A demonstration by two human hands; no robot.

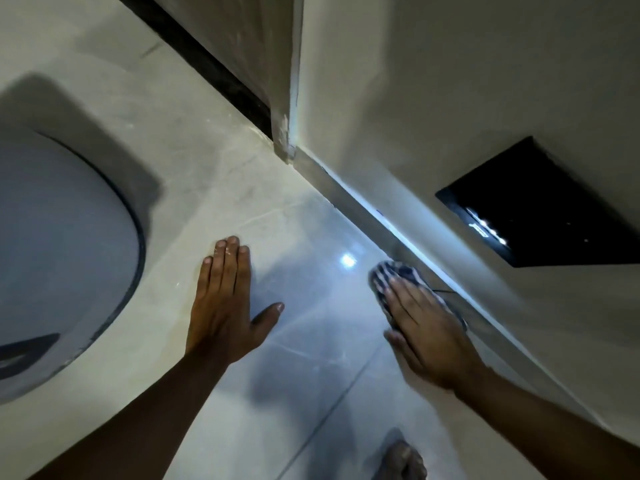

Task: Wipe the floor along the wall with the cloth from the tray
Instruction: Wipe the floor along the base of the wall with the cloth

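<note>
A dark-and-white striped cloth (393, 273) lies bunched on the glossy tiled floor (311, 341), right against the skirting of the wall (450, 116). My right hand (424, 332) presses flat on the cloth, fingers pointing toward the wall corner; only the cloth's far end and right edge show past the fingers. My left hand (225, 306) rests flat on the floor to the left, fingers together, thumb spread, holding nothing. No tray is in view.
A large round grey-white object with a dark rim (62, 258) sits on the floor at the left. A dark rectangular recess (533, 209) is set in the wall at the right. A wall corner (287, 140) juts out ahead. A bare foot (401, 462) shows at the bottom.
</note>
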